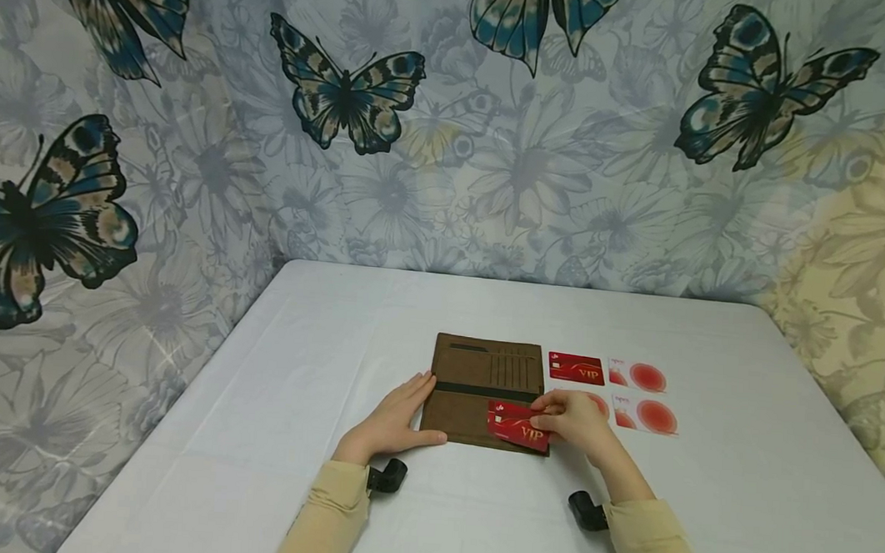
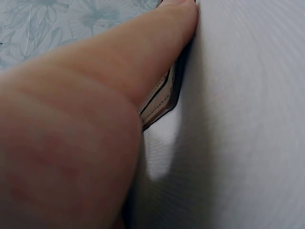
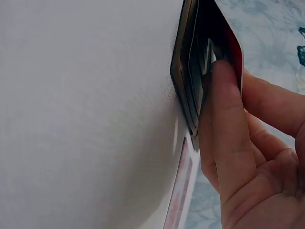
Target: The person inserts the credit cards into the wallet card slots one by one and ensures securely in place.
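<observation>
A brown wallet (image 1: 468, 363) lies unfolded on the white table, its upper half lined with card slots. My right hand (image 1: 574, 417) pinches a red VIP card (image 1: 506, 422) by its right end, above the wallet's lower right part. From the right wrist view, the card (image 3: 235, 52) stands a little off the wallet (image 3: 177, 71), with fingertips behind it. At the wallet's left edge, my left hand (image 1: 393, 418) rests with fingers extended and the thumb on the lower left corner. The left wrist view shows mostly that hand (image 2: 95, 95), with a corner of the wallet (image 2: 159, 102) beyond it.
Right of the wallet lie another red VIP card (image 1: 576, 369) and two white cards with red circles, one upper (image 1: 638, 375) and one lower (image 1: 645, 415). My right hand partly covers a further card (image 1: 599, 400). Butterfly-patterned cloth (image 1: 523, 172) hangs behind the table (image 1: 216, 432).
</observation>
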Available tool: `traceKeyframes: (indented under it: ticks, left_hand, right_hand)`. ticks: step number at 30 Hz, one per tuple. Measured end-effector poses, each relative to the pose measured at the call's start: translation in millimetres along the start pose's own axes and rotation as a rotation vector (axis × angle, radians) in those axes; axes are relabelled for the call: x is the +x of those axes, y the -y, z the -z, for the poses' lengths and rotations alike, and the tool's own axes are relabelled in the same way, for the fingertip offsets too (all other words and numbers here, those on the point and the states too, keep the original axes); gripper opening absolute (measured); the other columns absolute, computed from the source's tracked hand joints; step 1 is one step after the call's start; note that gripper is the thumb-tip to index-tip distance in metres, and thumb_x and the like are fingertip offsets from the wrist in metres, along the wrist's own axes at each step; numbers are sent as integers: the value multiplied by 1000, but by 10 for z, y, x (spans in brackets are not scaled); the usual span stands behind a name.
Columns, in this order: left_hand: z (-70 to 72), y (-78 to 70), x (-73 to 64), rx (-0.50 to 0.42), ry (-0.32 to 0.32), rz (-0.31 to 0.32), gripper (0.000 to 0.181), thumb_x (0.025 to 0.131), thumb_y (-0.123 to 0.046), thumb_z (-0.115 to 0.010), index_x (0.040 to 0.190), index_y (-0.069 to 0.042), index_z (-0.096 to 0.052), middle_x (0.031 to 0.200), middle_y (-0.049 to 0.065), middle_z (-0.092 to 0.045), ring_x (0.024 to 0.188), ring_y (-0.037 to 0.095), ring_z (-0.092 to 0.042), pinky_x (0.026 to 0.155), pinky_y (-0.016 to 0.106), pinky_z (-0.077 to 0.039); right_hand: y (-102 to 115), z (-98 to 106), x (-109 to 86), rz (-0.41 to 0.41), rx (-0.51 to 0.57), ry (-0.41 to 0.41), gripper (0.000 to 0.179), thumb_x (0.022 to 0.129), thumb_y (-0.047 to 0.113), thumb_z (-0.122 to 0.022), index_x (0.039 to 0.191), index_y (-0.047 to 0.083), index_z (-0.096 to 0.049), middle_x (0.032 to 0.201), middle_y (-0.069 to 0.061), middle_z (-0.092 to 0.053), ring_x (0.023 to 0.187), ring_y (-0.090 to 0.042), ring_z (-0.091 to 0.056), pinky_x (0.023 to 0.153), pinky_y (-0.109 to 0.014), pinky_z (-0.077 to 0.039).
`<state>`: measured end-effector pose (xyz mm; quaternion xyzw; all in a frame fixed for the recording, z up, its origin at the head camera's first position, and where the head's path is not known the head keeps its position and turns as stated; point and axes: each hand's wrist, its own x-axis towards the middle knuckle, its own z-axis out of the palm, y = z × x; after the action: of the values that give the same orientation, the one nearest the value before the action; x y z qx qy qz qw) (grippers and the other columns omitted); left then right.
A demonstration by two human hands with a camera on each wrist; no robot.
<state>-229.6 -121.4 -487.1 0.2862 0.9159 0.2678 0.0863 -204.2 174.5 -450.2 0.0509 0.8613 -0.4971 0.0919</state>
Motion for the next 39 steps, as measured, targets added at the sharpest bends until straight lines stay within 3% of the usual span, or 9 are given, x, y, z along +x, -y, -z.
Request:
traceKeyframes:
  ticks: [10,25,33,39]
  left_hand:
    - [-6,-2,6,4,3,8,94,82,-58,-60,148,-7,-18,153,6,-12,139,21,-8,109,43,-12]
    - [1,-10,3,-8,-1,10,94,81,-57,-61,148,-7,-19,153,6,-13,139,22,-9,109,45,-14]
    - [4,-16,0,-8,-3,9,93,81,-57,-61,148,-7,-19,153,6,-13,139,22,-9,109,45,-14]
    - [-1,-15,2,-1,-1,5,93,82,-57,-61,148,-7,-19,153,6,-13,139,22,-9,109,44,-13]
  right_hand:
    - [43,-32,68,22,-74,15,17,81,5,-70,96,-1,-65,80,-7,-60,75,-21,-53,62,-31,-54]
    - [97,-127,136,48,-98,32,16,81,3,-70,95,0,-64,81,-7,-60,73,-21,-53,58,-30,-53]
    - [131,-171,139,64,-170,13,16,81,6,-70,96,4,-64,80,-6,-57,75,-21,-50,59,-28,-47]
    - [130,-191,116,85,-238,-4,16,82,7,-69,97,5,-65,85,-7,-59,78,-23,-50,66,-34,-49]
